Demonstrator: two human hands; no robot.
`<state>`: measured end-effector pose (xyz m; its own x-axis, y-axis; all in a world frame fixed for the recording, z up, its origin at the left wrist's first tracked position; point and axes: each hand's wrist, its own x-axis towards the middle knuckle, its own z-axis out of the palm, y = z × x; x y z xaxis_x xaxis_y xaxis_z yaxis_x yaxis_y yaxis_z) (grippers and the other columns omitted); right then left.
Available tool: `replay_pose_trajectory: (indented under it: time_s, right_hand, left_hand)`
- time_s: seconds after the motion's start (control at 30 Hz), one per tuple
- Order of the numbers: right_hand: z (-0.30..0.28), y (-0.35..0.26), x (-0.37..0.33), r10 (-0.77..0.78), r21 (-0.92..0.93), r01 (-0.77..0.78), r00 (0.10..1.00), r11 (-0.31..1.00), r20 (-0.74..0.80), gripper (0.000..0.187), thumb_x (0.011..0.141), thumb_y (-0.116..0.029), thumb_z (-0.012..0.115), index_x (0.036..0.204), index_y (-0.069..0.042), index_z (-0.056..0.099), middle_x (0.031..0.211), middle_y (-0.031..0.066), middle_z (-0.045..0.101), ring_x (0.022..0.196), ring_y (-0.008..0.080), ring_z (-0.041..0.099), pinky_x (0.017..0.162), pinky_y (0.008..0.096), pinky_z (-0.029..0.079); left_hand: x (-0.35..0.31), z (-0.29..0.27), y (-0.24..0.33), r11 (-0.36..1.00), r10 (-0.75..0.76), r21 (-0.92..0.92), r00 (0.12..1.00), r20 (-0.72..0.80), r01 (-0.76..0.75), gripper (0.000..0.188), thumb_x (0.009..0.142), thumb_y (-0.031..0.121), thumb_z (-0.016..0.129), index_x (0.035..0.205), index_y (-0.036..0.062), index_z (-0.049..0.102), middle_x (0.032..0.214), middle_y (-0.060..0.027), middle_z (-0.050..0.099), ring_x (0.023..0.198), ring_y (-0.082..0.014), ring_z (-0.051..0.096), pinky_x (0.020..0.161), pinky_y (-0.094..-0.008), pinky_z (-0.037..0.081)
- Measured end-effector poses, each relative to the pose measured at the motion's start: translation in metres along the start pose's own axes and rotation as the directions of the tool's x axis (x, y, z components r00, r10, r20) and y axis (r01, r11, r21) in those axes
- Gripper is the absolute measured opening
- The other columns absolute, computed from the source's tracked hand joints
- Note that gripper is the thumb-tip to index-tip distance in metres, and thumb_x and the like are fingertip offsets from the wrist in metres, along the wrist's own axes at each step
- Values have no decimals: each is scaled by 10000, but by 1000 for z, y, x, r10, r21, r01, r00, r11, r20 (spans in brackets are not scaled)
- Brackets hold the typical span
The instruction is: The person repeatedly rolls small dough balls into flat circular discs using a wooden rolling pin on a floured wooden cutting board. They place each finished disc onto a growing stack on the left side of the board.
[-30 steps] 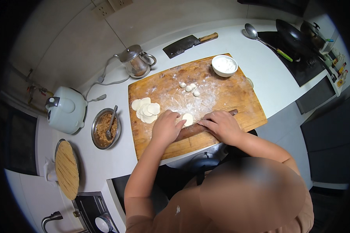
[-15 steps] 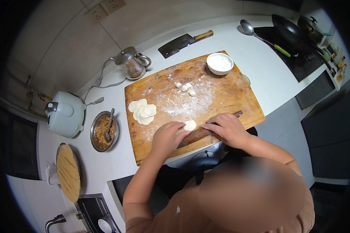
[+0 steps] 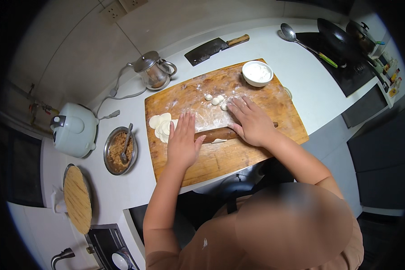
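Observation:
A floured wooden cutting board lies on the white counter. A wooden rolling pin lies across it with a piece of dough under it. My left hand presses flat on the pin's left end, fingers spread. My right hand lies flat on its right part. A stack of rolled round wrappers sits just left of my left hand. Small dough lumps lie beyond the pin. A white bowl of flour stands at the board's far right corner.
A metal bowl of minced filling with a spoon stands left of the board. Beyond are a rice cooker, a kettle, a cleaver, a ladle and a wok on a stove. A round woven tray lies at lower left.
Both hands have flattened and slid away from me with the rolling pin, from its near position to farther up the board.

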<state>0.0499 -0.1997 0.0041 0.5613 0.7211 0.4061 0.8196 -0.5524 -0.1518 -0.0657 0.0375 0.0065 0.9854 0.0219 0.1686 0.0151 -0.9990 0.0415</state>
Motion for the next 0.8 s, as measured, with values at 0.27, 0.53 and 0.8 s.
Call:
replay_pose_trajectory:
  time_s: [0.27,0.53,0.8]
  right_hand:
    - [-24,-25,-41,-136,207,116,987,972,89,607,904,-379,643,1386,-29,525,1406,182,530,1336,401,457,1111,470,375]
    - [17,-2,27,-24,98,23,1000,995,6,611,951,-435,562,1407,-32,510,1456,185,497,1371,412,424,1146,474,337]
    - [-20,-27,-48,-190,216,192,981,957,-31,626,798,-212,739,1356,-28,522,1258,159,585,1199,355,538,1028,464,429]
  left_hand:
    - [-61,-20,14,992,51,-126,978,201,-26,806,920,342,649,1543,-1,270,1615,-162,287,1503,-320,259,1221,-499,192]
    - [-17,1,-5,994,-101,-37,994,-34,100,744,942,315,625,1534,2,300,1620,-157,280,1501,-318,264,1222,-514,178]
    - [-39,-30,8,935,97,-350,991,90,-60,494,936,274,638,1366,51,542,1401,-149,562,1287,-332,531,1076,-424,421]
